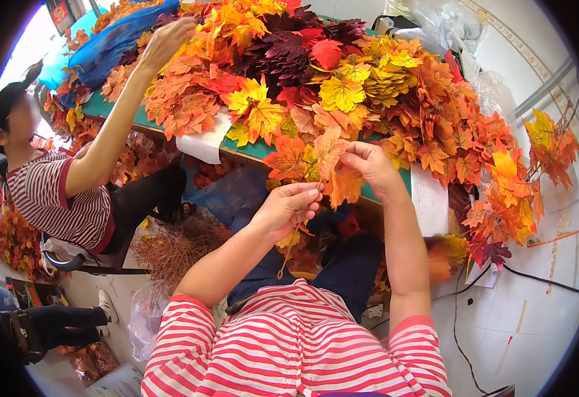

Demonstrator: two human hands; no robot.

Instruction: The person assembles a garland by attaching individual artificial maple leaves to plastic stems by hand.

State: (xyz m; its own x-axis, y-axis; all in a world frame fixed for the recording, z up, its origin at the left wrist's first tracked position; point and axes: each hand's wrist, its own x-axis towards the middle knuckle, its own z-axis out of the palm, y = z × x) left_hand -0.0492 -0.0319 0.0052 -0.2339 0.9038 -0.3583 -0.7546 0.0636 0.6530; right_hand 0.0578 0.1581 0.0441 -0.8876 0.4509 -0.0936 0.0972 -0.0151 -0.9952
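fingers of the left hand (288, 208) pinch a thin brown stem (287, 255) that hangs below it, while the right hand (369, 165) grips an orange fabric leaf (329, 153) just above, both held in front of the green table (253, 151) edge. behind them lies a heaped pile of autumn leaves (316, 73), where a co-worker's hand (167, 40) reaches in. the stem looks flimsy, so a hard pull could bend it or tear the leaf.
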